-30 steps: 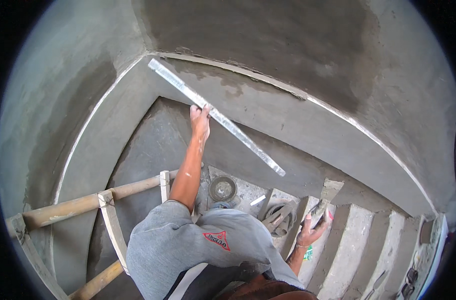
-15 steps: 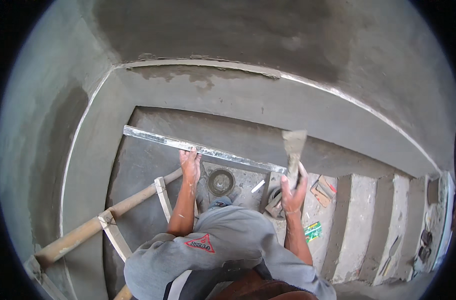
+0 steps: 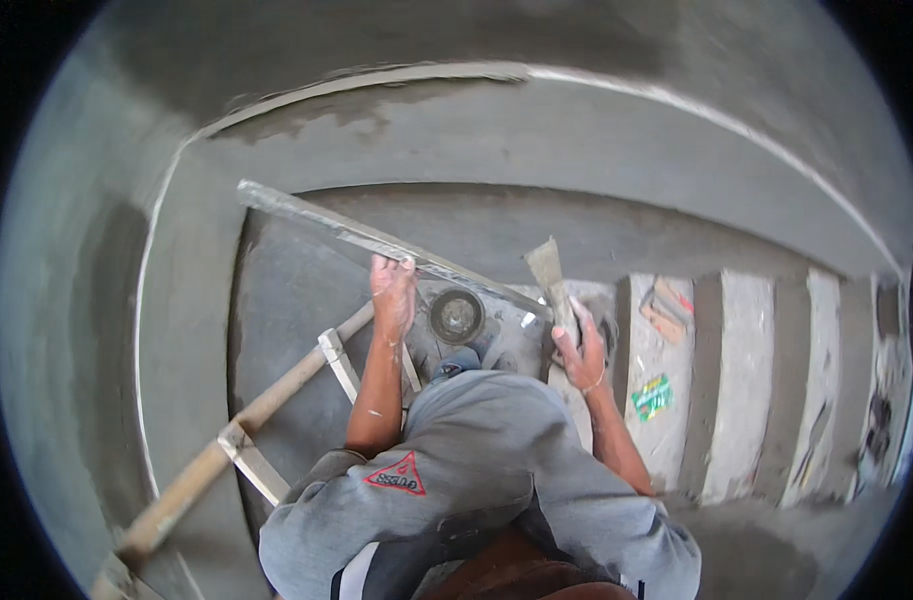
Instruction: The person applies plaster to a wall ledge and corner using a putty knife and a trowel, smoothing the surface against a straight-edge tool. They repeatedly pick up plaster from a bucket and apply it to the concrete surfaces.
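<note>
My left hand point(image 3: 394, 295) grips a long metal straightedge point(image 3: 312, 218) from below, near its middle; the bar is smeared with plaster and slants down from upper left to right. My right hand point(image 3: 579, 347) is closed round a scraper point(image 3: 545, 266), its wide blade pointing up and coated in grey mortar, close by the straightedge's right end. Below, between my hands, a round black bucket point(image 3: 457, 316) stands on the floor above my shoe point(image 3: 455, 364).
Plastered walls point(image 3: 537, 130) with a pale edge line surround the landing. Bamboo railing point(image 3: 187, 475) with wooden posts point(image 3: 257, 465) runs at the left. Concrete steps point(image 3: 739, 380) descend rightward, holding wooden floats point(image 3: 669, 310), a green packet point(image 3: 653, 398) and a small trowel point(image 3: 812, 450).
The straightedge came down from high against the upper wall toward my body, then tilted slightly again. The scraper has shifted left beside the bar's right end. My view has shifted too.
</note>
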The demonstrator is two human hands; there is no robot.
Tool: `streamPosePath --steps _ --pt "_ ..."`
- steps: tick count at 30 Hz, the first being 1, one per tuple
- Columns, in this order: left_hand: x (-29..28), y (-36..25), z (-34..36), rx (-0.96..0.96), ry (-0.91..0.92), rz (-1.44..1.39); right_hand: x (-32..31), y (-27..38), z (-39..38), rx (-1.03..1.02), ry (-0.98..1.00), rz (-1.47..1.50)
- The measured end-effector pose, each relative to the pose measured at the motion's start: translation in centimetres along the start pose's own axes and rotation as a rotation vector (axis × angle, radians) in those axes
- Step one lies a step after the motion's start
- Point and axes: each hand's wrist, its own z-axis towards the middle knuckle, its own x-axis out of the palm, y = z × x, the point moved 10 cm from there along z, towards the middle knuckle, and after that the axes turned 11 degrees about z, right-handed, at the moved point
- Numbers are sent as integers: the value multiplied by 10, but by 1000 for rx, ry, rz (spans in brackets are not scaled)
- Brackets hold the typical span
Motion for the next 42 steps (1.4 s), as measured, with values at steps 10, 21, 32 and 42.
streamPosePath --steps 10,21,32,42 --pt "92 91 -42 -119 295 787 -135 -235 -192 678 -648 105" --pt "397 120 -87 66 961 561 -87 -263 -436 1002 -1046 -310" --pt "639 275 -95 227 990 788 -50 -180 -484 875 -1481 62" --pt "628 352 -26 247 840 938 -8 -185 -489 943 -1433 274"
